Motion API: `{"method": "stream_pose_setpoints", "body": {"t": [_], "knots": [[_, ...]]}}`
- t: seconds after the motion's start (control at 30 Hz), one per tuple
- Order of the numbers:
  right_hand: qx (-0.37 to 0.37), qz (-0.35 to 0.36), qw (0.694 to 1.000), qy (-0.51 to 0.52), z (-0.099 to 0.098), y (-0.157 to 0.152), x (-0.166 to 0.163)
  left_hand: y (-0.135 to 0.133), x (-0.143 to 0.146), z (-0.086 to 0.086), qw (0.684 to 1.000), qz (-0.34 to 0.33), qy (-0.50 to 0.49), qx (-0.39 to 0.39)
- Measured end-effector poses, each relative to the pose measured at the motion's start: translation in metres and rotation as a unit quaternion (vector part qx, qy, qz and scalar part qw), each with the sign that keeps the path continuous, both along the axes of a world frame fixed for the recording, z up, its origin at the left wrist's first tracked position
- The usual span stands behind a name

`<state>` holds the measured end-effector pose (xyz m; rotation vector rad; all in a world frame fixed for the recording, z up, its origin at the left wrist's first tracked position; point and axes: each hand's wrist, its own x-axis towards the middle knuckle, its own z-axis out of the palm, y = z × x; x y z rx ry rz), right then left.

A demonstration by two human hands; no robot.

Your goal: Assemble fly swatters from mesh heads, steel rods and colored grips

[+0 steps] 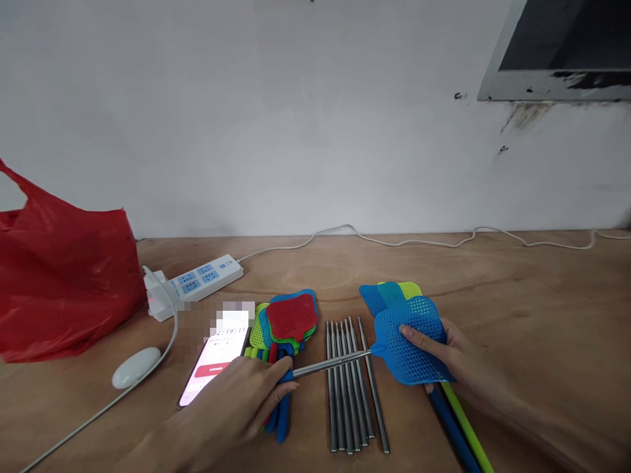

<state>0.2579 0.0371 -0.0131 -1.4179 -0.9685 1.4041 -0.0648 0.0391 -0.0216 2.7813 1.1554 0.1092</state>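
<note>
Both hands hold one blue fly swatter (409, 341), stretched sideways above the table. My left hand (241, 401) is closed around its blue handle, and its metal shaft runs to the right. My right hand (444, 351) pinches the perforated blue head, thumb on top. Between the hands lie several loose metal rods (349, 394), side by side. Left of them is a pile of swatter heads with a red head (293, 316) on top; several coloured handles (282, 410) lie below, partly behind my left hand. Beneath my right hand are blue and yellow-green swatters (411, 289), partly covered.
A lit phone (217, 361) lies beside my left hand. Farther left are a white power strip (210, 279), a white oval device (137, 368) with a cable, and a red plastic bag (69, 276). A thin cord (404, 242) runs along the wall on the wooden table (542, 315).
</note>
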Motion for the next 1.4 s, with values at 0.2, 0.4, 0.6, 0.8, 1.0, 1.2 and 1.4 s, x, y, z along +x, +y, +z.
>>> {"method": "stream_pose_setpoints", "body": {"t": [0.2,0.4,0.6,0.8,1.0,1.2,1.4], "knots": [[-0.001,0.011,1.0,0.015,0.002,-0.004,-0.01,-0.004,0.017,0.008,0.999,0.006,0.018,-0.026],[-0.042,0.001,0.998,0.036,0.009,0.0,-0.01,-0.005,0.023,0.011,0.999,0.02,0.006,-0.031],[-0.067,0.036,0.995,0.059,0.009,0.006,0.008,-0.009,0.017,0.008,0.998,0.033,-0.023,-0.038],[-0.008,0.013,0.976,0.219,-0.002,0.012,0.019,-0.013,0.017,0.008,0.993,0.074,-0.085,-0.03],[0.004,0.111,0.967,0.23,-0.013,-0.004,-0.021,-0.019,0.037,0.007,0.986,0.099,-0.1,-0.089],[0.041,0.086,0.956,0.279,-0.009,-0.017,-0.057,-0.018,0.057,0.012,0.976,0.14,-0.056,-0.159],[0.052,0.008,0.959,0.278,-0.012,-0.009,-0.063,-0.019,0.058,0.019,0.924,0.129,-0.221,-0.284]]}}
